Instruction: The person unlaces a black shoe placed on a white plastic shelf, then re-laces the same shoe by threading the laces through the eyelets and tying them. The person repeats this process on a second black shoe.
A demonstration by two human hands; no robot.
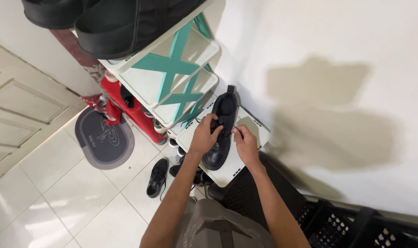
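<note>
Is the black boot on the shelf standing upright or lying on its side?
Upright: the black boot rests sole-down on the white shelf, opening facing up, with the left hand and right hand at its laces.

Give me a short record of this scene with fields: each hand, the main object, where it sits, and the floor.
left hand: gripping the black boot's laces
right hand: pinching a lace end
main object: black boot, upright
support: white shelf of a shoe rack with teal cross braces
floor: black shoe on white tiles, grey oval mat
</note>
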